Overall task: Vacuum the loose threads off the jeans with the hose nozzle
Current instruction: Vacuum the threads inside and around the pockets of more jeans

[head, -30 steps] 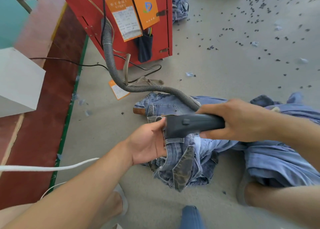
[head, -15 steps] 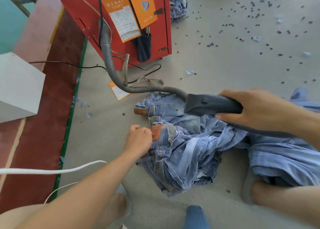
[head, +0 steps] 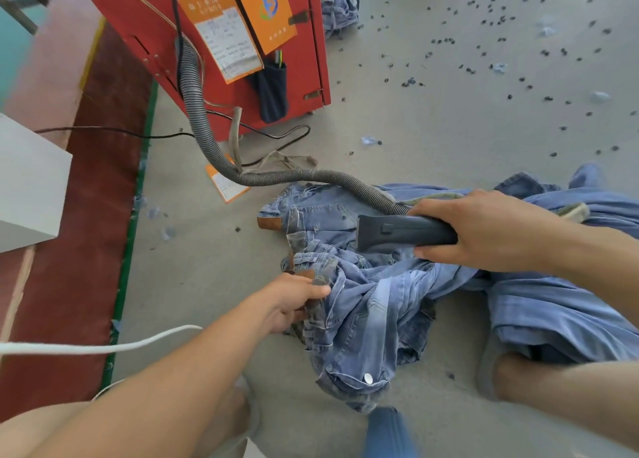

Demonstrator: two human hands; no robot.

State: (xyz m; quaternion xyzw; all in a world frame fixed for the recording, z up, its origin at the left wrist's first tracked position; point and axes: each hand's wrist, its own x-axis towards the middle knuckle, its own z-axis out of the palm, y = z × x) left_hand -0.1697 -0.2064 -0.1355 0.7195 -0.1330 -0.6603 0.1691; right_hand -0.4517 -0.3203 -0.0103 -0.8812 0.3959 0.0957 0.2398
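Gripping the nozzle in the right hand over crumpled jeans, left hand pinching the waistband, hose trailing across the floor

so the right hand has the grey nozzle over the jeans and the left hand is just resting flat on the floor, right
Not quite. The right hand does hold the grey nozzle over the jeans, but the left hand is not flat on the floor: the head view shows it gripping the bunched waistband of the jeans.
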